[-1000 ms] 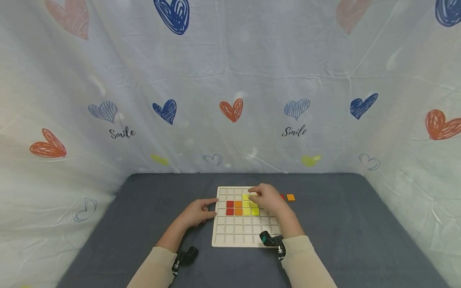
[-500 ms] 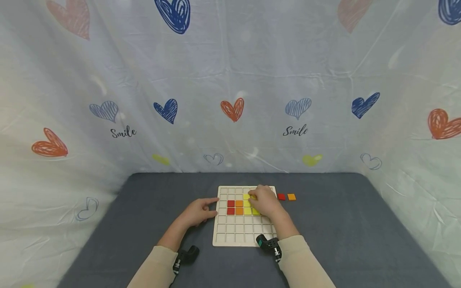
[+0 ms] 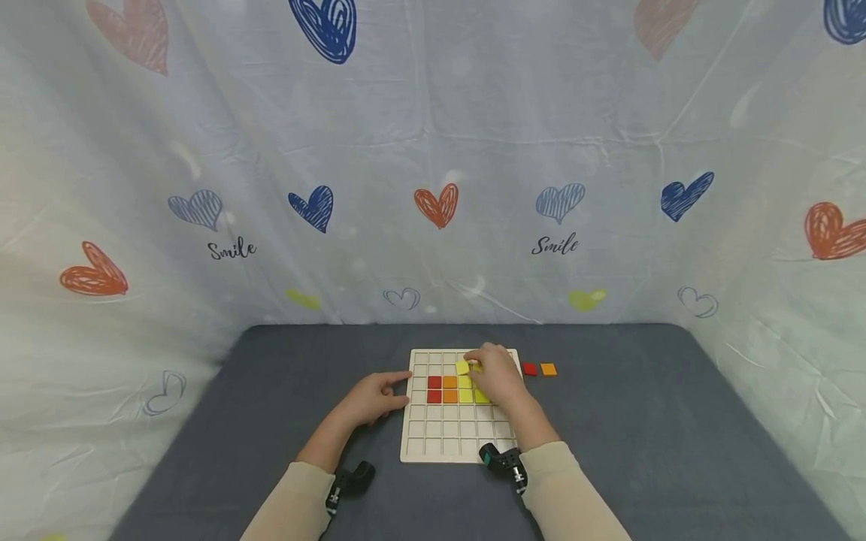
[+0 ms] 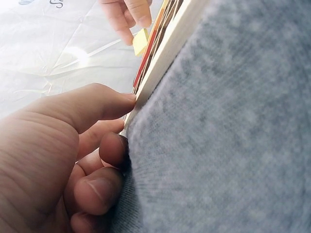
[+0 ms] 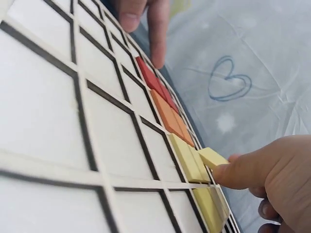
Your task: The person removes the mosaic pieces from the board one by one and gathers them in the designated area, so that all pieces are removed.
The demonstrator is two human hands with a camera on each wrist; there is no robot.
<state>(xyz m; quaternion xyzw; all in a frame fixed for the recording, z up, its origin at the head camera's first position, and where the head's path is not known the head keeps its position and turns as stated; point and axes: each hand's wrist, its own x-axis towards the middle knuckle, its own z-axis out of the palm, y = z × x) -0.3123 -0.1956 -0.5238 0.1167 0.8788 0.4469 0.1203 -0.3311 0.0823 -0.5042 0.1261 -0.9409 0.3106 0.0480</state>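
Observation:
A pale wooden grid board [image 3: 433, 443] lies on the table, with red tiles [image 3: 434, 389], orange tiles [image 3: 449, 389] and yellow tiles [image 3: 465, 389] in its cells. My right hand [image 3: 499, 373] is over the board's far part, pinching a yellow tile [image 5: 212, 158] between thumb and finger. This tile sits tilted above the grid in the right wrist view. At the left edge, my left hand [image 3: 370, 396] touches the board with thumb and index finger spread apart; its other fingers are bent in the left wrist view. The right hand hides some yellow tiles in the head view.
A loose red tile [image 3: 530, 369] and a loose orange tile [image 3: 549, 370] lie on the table right of the board. The grey cloth-covered table [image 3: 609, 436] ends at a white curtain [image 3: 372, 135] printed with hearts. A black camera mount sits on each wrist.
My right hand has shifted slightly left and closed its fingertips on a yellow tile, which now sits tilted. The loose red tile, earlier partly hidden, shows fully. My left hand stays at the board's edge.

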